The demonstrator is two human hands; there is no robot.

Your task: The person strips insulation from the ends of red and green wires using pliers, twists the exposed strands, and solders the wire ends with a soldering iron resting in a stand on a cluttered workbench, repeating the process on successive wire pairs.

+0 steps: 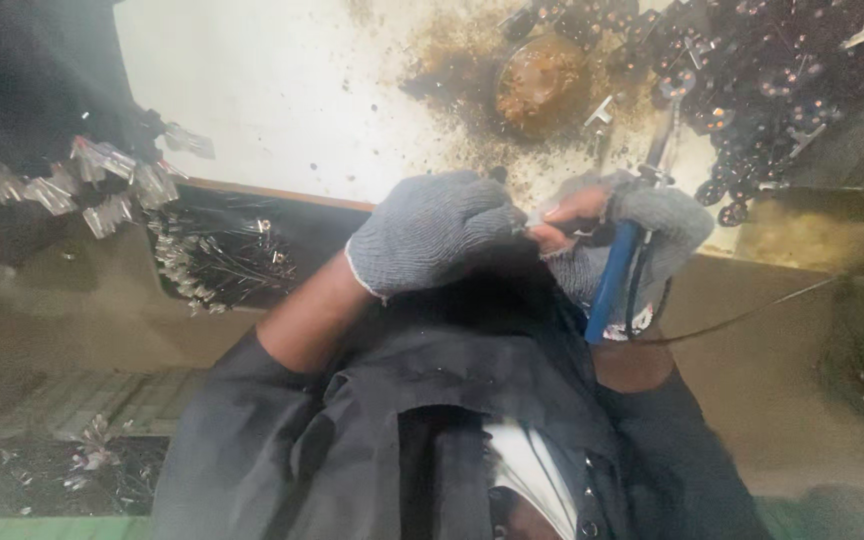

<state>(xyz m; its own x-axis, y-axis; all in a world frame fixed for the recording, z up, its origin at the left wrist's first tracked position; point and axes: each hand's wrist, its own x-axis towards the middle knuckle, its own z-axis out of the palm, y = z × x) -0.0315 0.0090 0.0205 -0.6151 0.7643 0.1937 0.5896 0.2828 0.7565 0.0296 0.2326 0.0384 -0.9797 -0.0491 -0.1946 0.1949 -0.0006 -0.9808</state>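
My left hand (430,232), in a grey knit glove, is closed into a fist over the table's front edge. It pinches a small thin part (530,228) against the bare fingertips of my right hand (652,225). That hand, also in a grey glove, grips a blue-handled soldering tool (612,270). The tool's metal tip (664,135) points away from me over the table, and a dark cable (742,318) trails off to the right. The part itself is too small and blurred to make out.
The white table top (282,90) is stained brown around a round dish of brownish paste (542,85). A heap of small dark parts (782,80) lies at the far right. Shiny metal clips (102,185) and a black tray of thin wire pieces (222,255) sit at the left.
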